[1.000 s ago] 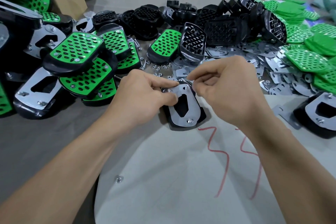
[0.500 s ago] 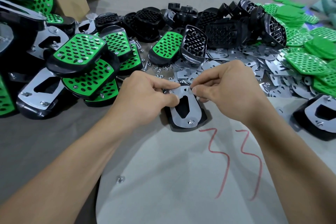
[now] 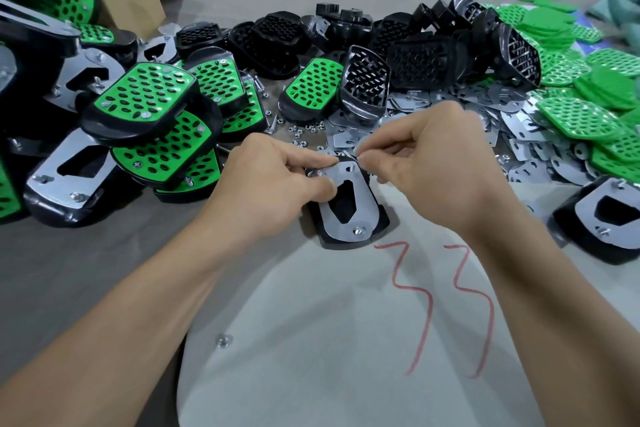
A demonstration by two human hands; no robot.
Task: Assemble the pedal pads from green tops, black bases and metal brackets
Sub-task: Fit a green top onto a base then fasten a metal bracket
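Pedal pad in work point(image 3: 349, 215) lies face-down at table centre, just far of the red chalk marks point(image 3: 446, 305); black base underneath, metal bracket point(image 3: 353, 204) seated on top, cut-out showing black through it

Left hand point(image 3: 273, 187): fingers curled narrow, thumb pressed on the bracket's left edge, pinning it to the base. Right hand point(image 3: 429, 163): thumb and forefinger pinched tight over the bracket's far right corner, on something very small. Likely a nut or screw, too small to tell

Change over the last second: right hand has drawn in from just far of the pad to sit directly over that far corner hole; left hand has not shifted its hold. Pad itself has stayed put, apart from camera drift

Near fastener point(image 3: 358, 229) already sits in the bracket's near end. Far left corner shows a screw tip beside the left thumb. Reading: the far right fixing is being started now, so this pad looks close to done on the bracket side

Surroundings: finished pads point(image 3: 145, 97) heaped at left, bare black bases point(image 3: 422, 59) piled far centre, loose brackets point(image 3: 491, 121) spread far right, green tops point(image 3: 571, 114) stacked beyond them, loose nuts point(image 3: 301, 130) scattered just far of the hands, one stray nut point(image 3: 223, 340) near, on the cloth
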